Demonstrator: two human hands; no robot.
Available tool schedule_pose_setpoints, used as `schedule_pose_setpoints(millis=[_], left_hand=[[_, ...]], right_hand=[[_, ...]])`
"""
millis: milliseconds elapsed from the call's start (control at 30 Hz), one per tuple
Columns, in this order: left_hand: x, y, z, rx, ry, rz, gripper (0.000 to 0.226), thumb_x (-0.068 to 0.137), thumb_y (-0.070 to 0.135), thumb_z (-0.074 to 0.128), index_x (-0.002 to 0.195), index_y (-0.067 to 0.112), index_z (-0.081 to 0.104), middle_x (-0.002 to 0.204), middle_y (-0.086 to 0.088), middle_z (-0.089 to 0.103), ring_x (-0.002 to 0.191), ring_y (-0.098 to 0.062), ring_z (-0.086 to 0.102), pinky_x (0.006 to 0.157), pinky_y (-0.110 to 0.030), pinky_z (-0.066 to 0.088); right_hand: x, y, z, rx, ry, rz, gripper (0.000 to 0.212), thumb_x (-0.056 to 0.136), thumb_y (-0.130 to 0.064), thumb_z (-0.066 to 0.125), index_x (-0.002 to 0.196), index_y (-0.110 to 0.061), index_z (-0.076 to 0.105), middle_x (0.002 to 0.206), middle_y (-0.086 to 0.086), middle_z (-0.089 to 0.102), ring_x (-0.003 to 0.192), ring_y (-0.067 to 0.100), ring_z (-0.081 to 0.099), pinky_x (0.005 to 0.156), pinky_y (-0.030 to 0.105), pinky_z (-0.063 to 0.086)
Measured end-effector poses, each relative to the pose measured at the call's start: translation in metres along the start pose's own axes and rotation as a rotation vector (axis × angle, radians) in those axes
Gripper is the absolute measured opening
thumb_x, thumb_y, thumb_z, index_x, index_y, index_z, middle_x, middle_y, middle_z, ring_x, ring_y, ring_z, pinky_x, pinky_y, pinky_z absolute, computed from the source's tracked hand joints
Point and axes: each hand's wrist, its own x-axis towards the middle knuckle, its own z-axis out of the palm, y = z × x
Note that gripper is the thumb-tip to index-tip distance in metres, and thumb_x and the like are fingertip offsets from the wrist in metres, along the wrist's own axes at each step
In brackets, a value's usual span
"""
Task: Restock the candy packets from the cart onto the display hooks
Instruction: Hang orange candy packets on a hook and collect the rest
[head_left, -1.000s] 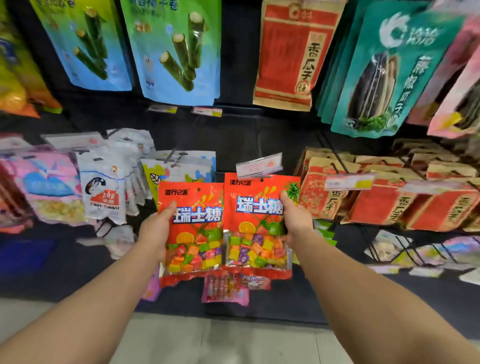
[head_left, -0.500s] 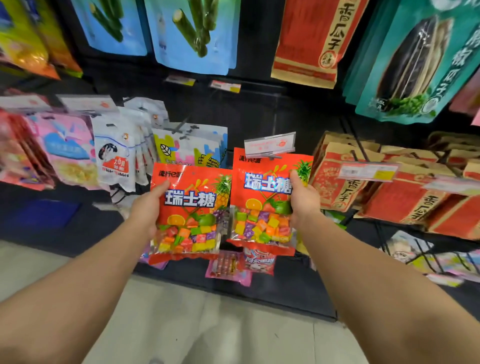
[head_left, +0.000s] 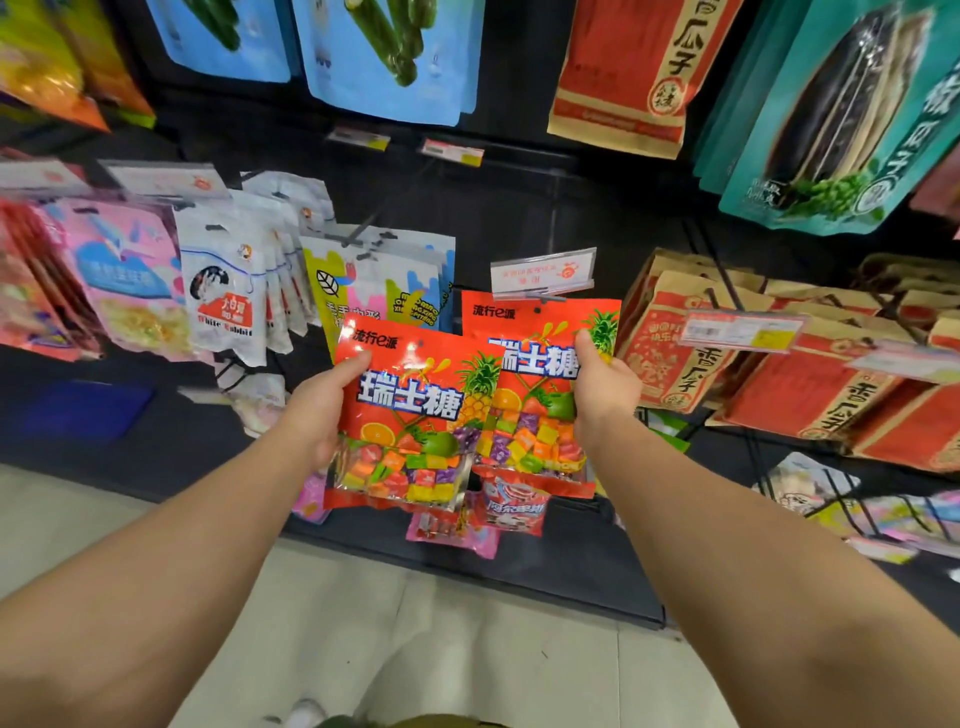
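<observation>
Hanging is the step in hand: 2 red candy packets are up at the display, 1 in each hand. The left hand (head_left: 317, 410) pinches the left packet (head_left: 410, 415) by its left edge, thumb on the front; this packet sits below and left of the price tag (head_left: 543, 271), overlapping the other. The right hand (head_left: 605, 387) grips the right packet (head_left: 540, 384), thumb curled on its face, its top directly under the tag. Whether that packet is already on the hook I cannot tell. Next, I judge, each punched hole must be lined up with the hook behind the tag and pushed on. No cart is visible.
</observation>
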Motion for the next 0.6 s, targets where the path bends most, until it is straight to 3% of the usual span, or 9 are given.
schedule_pose_setpoints(millis=[67,167,333,600], left_hand=[[0.0,0.0,0.004,0.007,-0.009,0.007,0.029,0.091,0.043,0.066,0.11,0.022,0.069,0.105,-0.007,0.077,0.097,-0.028,0.072,0.081,-0.042,0.057],[0.001,-0.002,0.009,0.003,-0.029,-0.001,0.031,0.091,0.043,0.066,0.115,0.022,0.069,0.108,-0.006,0.076,0.099,-0.028,0.072,0.085,-0.043,0.056],[0.0,-0.003,0.017,-0.003,-0.044,-0.029,0.031,0.09,0.043,0.066,0.114,0.022,0.069,0.104,-0.006,0.077,0.096,-0.028,0.073,0.078,-0.041,0.057],[0.001,-0.001,0.025,0.004,-0.07,-0.021,0.033,0.09,0.044,0.066,0.116,0.023,0.069,0.105,-0.005,0.077,0.094,-0.026,0.074,0.074,-0.039,0.057]], right_hand=[[-0.001,0.003,-0.001,0.022,-0.003,-0.018,0.064,0.077,-0.059,0.072,0.118,-0.013,0.055,0.104,-0.003,0.056,0.099,0.022,0.049,0.089,0.035,0.043],[-0.002,0.002,-0.001,0.057,-0.009,-0.029,0.086,0.071,-0.062,0.074,0.133,-0.007,0.053,0.128,0.003,0.061,0.118,0.026,0.057,0.105,0.046,0.045],[-0.002,-0.005,-0.003,0.049,0.034,-0.046,0.077,0.088,-0.048,0.069,0.147,-0.008,0.041,0.147,0.006,0.048,0.135,0.027,0.045,0.111,0.041,0.035],[-0.011,-0.011,0.005,0.068,0.047,-0.016,0.077,0.088,-0.048,0.069,0.149,-0.011,0.039,0.147,0.006,0.049,0.135,0.028,0.045,0.11,0.041,0.037]])
